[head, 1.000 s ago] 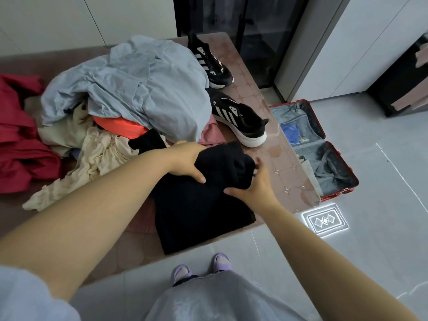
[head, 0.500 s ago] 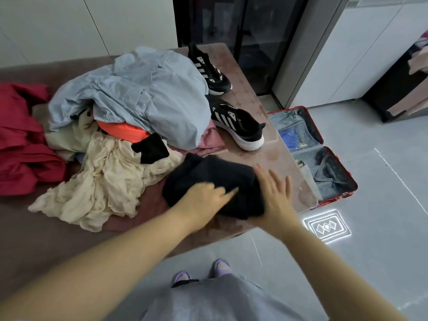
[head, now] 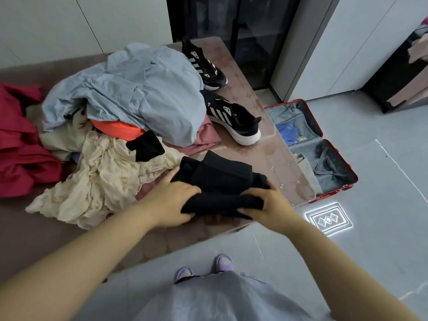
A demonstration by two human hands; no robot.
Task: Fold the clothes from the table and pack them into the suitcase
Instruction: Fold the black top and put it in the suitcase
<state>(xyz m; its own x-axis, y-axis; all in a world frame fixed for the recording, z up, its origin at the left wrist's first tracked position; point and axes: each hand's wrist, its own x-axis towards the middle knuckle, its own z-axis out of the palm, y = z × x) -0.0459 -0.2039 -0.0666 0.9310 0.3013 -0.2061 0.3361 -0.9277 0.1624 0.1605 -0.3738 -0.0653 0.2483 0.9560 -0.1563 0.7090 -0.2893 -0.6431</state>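
A folded black garment (head: 222,179) lies near the front edge of the brown table (head: 273,158). My left hand (head: 172,200) grips its left end, thumb on top and fingers underneath. My right hand (head: 266,202) grips its right end the same way. Behind it lies a heap of clothes: a light blue shirt (head: 143,93), a cream garment (head: 102,177), an orange piece (head: 115,130), a pink piece (head: 203,135) and red cloth (head: 20,144). The red suitcase (head: 317,119) lies open on the floor to the right of the table, with a blue item inside.
Two black sneakers with white stripes (head: 234,119) (head: 203,66) stand on the table's right part, beside the heap. A small black piece (head: 146,144) lies on the cream garment. A lit pattern (head: 328,218) shines on the grey floor. Dark glass doors and white cabinets stand behind.
The black garment went from spread out to a compact fold. My hands moved from pressing flat on it to gripping both its ends.
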